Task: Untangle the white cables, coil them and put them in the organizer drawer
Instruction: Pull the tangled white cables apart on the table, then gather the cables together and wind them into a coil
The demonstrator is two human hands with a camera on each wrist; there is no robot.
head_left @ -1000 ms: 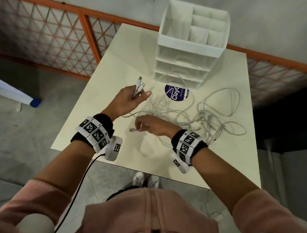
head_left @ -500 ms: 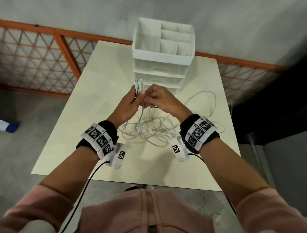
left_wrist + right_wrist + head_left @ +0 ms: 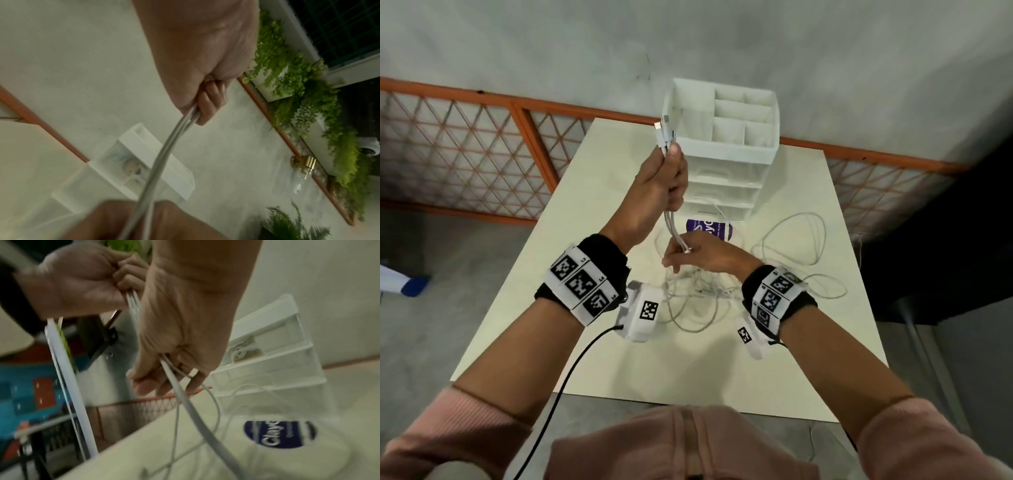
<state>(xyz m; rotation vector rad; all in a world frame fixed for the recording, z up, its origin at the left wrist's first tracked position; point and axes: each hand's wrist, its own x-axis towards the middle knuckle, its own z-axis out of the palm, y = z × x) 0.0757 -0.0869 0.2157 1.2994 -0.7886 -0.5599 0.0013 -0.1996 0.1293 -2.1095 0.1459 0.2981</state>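
Both ends stay clenched in our raised left hand (image 3: 664, 186) while our right hand (image 3: 700, 255), grasping the white cables (image 3: 675, 230), should slide down slowly, easing knots loose over the table (image 3: 774, 359).

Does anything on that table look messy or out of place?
Yes: the white cables lie in a knotted heap on the table, with loops sprawling towards its right edge. The left hand grips several plug ends raised, and the right hand holds the strands below. Nothing looks spilled or broken.
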